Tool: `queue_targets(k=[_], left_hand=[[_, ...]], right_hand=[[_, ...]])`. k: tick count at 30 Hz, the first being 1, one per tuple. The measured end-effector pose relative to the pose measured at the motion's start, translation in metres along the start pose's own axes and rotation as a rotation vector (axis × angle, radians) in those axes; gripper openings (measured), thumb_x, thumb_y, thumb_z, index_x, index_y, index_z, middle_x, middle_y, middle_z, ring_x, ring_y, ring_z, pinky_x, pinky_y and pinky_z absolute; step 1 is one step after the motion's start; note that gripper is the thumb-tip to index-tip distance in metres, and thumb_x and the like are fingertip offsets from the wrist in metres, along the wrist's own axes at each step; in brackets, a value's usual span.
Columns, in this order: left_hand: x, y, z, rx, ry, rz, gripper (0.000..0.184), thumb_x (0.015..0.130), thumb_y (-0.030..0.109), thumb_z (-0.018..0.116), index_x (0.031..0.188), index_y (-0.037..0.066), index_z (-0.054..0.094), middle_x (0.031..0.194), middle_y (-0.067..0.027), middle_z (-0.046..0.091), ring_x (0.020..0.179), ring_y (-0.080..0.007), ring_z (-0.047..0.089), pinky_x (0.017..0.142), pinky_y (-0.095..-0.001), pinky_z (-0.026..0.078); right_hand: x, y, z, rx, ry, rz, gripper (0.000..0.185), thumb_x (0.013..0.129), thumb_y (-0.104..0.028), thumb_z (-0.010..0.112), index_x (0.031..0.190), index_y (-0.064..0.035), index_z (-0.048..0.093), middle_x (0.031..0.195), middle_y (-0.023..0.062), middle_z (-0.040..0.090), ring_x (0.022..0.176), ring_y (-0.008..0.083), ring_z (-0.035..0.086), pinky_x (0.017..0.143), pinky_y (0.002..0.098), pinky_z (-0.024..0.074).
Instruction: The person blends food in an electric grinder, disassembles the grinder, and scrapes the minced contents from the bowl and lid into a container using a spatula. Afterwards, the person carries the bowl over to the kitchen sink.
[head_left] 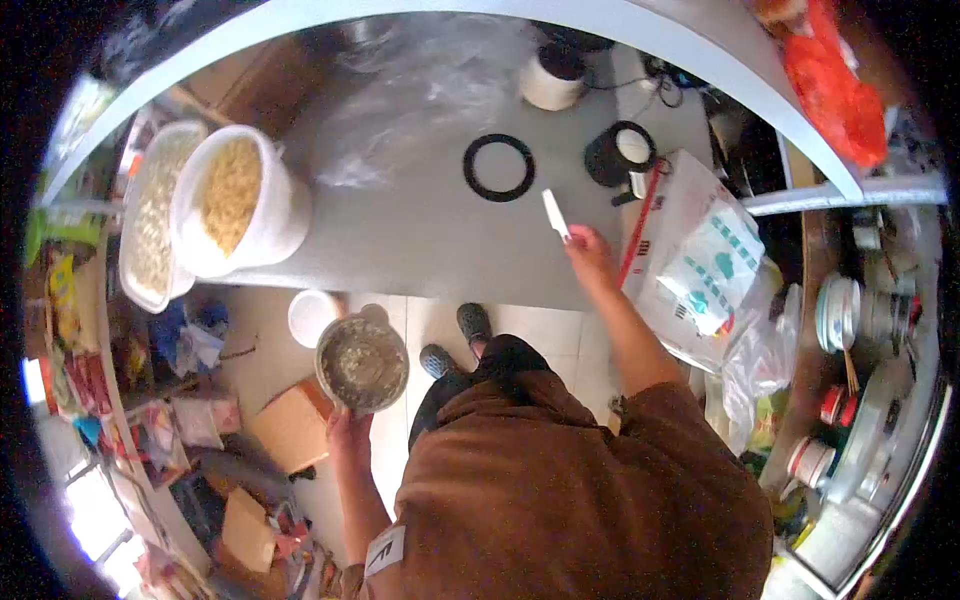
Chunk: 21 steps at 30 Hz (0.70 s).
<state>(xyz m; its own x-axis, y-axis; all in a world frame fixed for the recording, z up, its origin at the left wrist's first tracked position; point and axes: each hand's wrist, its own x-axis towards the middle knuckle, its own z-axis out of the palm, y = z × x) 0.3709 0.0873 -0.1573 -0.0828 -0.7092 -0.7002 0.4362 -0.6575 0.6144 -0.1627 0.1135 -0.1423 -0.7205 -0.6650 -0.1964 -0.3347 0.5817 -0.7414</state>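
Note:
Below the table's front edge, my left hand (348,438) grips the rim of a round metal bowl (362,364), whose inside shows a mottled greyish coating or mixture. Over the grey table (400,235), my right hand (590,250) is closed around the end of a white flat tool (555,215), its blade pointing up and away. A black ring (499,168) lies on the table just beyond the tool. To the right of it stands a black cylindrical container (620,153) with a white round inside.
A white bucket of yellowish-brown food (292,215) and a long tub (150,230) stand at the table's left. White printed bags (700,260) lie at the right. A cardboard box (290,428) and a white round lid (314,318) are below. Crowded shelves flank both sides.

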Motion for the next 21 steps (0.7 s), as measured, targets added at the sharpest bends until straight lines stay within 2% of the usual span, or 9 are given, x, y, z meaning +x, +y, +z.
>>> queue_targets(k=[1, 3, 6, 8, 10, 14, 16, 17, 21], left_hand=[[0.008, -0.004, -0.017, 0.009, -0.038, -0.004, 0.021, 0.094, 0.009, 0.049, 0.111, -0.004, 0.052, 0.116, -0.0158, 0.057, 0.107, -0.0291, 0.056, 0.093, -0.047, 0.047], [0.005, 0.002, -0.01, -0.06, -0.049, -0.008, 0.035, 0.091, 0.01, 0.054, 0.122, -0.005, 0.049, 0.118, -0.0176, 0.056, 0.11, -0.0294, 0.054, 0.095, -0.0475, 0.046], [0.035, -0.005, -0.053, 0.75, -0.239, 0.11, 0.046, 0.09, 0.011, 0.055, 0.132, -0.003, 0.042, 0.126, -0.0169, 0.053, 0.118, -0.029, 0.05, 0.1, -0.0471, 0.042], [0.021, -0.001, -0.035, 0.313, -0.197, 0.044, 0.047, 0.09, 0.012, 0.054, 0.133, 0.0, 0.042, 0.128, -0.0156, 0.053, 0.118, -0.0284, 0.051, 0.099, -0.046, 0.044], [-0.015, 0.015, 0.022, -0.036, -0.155, -0.005, 0.043, 0.09, 0.012, 0.054, 0.131, 0.002, 0.045, 0.127, -0.0148, 0.054, 0.116, -0.0278, 0.053, 0.097, -0.0451, 0.046], [0.006, -0.007, 0.009, 0.066, 0.062, 0.024, 0.023, 0.089, 0.009, 0.057, 0.11, 0.0, 0.056, 0.107, -0.0122, 0.06, 0.099, -0.027, 0.06, 0.091, -0.043, 0.05], [-0.011, -0.004, 0.034, 0.108, 0.063, 0.158, 0.016, 0.09, 0.009, 0.056, 0.101, -0.003, 0.053, 0.101, -0.0143, 0.059, 0.095, -0.0288, 0.06, 0.089, -0.0452, 0.051], [-0.022, 0.003, 0.055, -0.166, 0.139, 0.067, 0.014, 0.091, 0.009, 0.056, 0.098, -0.003, 0.052, 0.1, -0.0154, 0.058, 0.095, -0.03, 0.06, 0.089, -0.0457, 0.051], [-0.036, -0.012, 0.038, -0.333, 0.164, 0.103, 0.017, 0.093, 0.008, 0.052, 0.104, -0.005, 0.05, 0.106, -0.0192, 0.059, 0.101, -0.0327, 0.06, 0.093, -0.0496, 0.049]], right_hand=[[-0.001, 0.005, -0.003, -0.003, 0.029, 0.018, 0.024, 0.083, -0.009, 0.062, 0.106, -0.0034, 0.059, 0.096, 0.0074, 0.064, 0.082, 0.0184, 0.061, 0.071, 0.0329, 0.051], [-0.009, 0.009, -0.006, -0.397, 0.285, -0.439, 0.028, 0.081, -0.009, 0.064, 0.108, -0.0038, 0.059, 0.105, 0.011, 0.063, 0.099, 0.0248, 0.06, 0.088, 0.037, 0.0471], [-0.035, -0.021, -0.064, -0.356, 0.481, -0.503, 0.038, 0.073, -0.003, 0.065, 0.11, -0.0045, 0.058, 0.12, 0.0193, 0.056, 0.115, 0.037, 0.05, 0.099, 0.0474, 0.0376], [-0.034, 0.015, -0.128, -0.654, 0.805, -0.417, 0.052, 0.079, -0.017, 0.071, 0.124, -0.0003, 0.051, 0.133, 0.0195, 0.047, 0.126, 0.0375, 0.04, 0.107, 0.0478, 0.0282], [-0.032, 0.054, -0.203, -0.799, 0.96, -0.198, 0.05, 0.08, -0.018, 0.07, 0.123, 0.0006, 0.052, 0.13, 0.0197, 0.049, 0.121, 0.0361, 0.043, 0.103, 0.0464, 0.0316], [-0.015, 0.14, -0.281, -0.402, 0.549, 0.214, 0.046, 0.082, -0.019, 0.068, 0.119, 0.0025, 0.053, 0.123, 0.0203, 0.054, 0.112, 0.0334, 0.05, 0.095, 0.0437, 0.0383], [-0.016, 0.131, -0.277, -0.187, 0.558, 0.206, 0.044, 0.083, -0.02, 0.067, 0.118, 0.0035, 0.054, 0.119, 0.0206, 0.056, 0.107, 0.032, 0.053, 0.091, 0.0423, 0.0417], [-0.022, 0.111, -0.27, -0.102, 0.586, 0.172, 0.043, 0.084, -0.021, 0.066, 0.117, 0.0039, 0.054, 0.117, 0.0207, 0.057, 0.105, 0.0313, 0.055, 0.089, 0.0416, 0.0434], [-0.03, 0.018, -0.235, 0.111, 0.538, -0.046, 0.041, 0.086, -0.022, 0.064, 0.114, 0.0058, 0.055, 0.11, 0.0213, 0.061, 0.095, 0.0286, 0.061, 0.082, 0.0389, 0.0501]])
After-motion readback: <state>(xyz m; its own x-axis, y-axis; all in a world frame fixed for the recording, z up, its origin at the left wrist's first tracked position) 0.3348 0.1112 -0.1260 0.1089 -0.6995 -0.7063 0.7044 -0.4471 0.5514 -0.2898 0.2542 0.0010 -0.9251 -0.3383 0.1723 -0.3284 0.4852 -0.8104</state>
